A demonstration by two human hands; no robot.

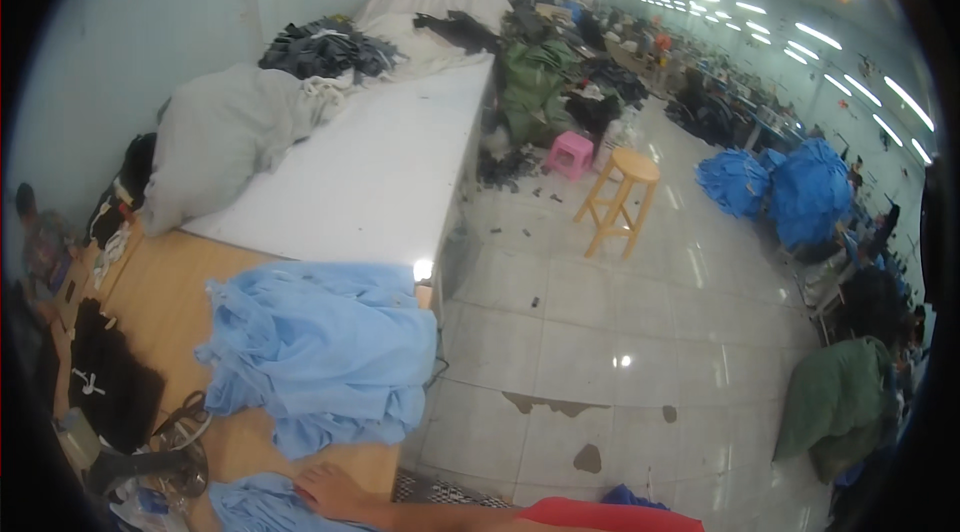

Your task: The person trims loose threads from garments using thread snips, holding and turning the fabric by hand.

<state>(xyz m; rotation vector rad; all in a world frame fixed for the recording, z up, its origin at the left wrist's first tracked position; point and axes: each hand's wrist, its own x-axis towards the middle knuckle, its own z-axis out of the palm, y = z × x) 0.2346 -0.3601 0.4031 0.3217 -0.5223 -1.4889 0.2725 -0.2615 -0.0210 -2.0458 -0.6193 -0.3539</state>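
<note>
My right hand [326, 490] rests on a light blue piece of cloth [262, 502] at the near edge of the wooden table [245, 437]. Its fingers look laid flat over the fabric, not gathered round it. The arm reaches in from the right, in a red sleeve [605, 514]. Just beyond lies a larger crumpled heap of light blue cloth [325, 352]. My left hand is out of view. The lower edge of the picture cuts off part of the near cloth.
Left of the cloth lie a black fabric bundle [110, 377] and dark looped items [185, 417]. A white tabletop [370, 167] carries a grey covered bundle [225, 137]. A wooden stool [622, 197], pink stool [571, 154] and blue bundles [810, 194] stand on the tiled floor. Another person [45, 242] is far left.
</note>
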